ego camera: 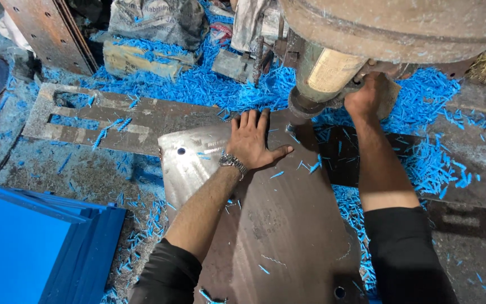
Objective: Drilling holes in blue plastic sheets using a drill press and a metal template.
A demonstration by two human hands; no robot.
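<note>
Closest to us, blue sheets (23,247) are stacked at lower left, so we've got little room that side. Our left hand (252,141) lies spread and flat on the metal plate (277,225), looks like pinning it steady. Further up, our right hand (367,95) curls around a part under the machine head (333,67). Blue shavings (423,157) crowd the plate's right edge.

We cannot see the fingers of the right hand (367,97): they reach under the machine body (400,25), itself cut off by the top edge. The stacked blue sheets (23,247) run past the left and bottom edges. The steel plate (277,225) continues below the bottom edge, partly hidden by both forearms.
</note>
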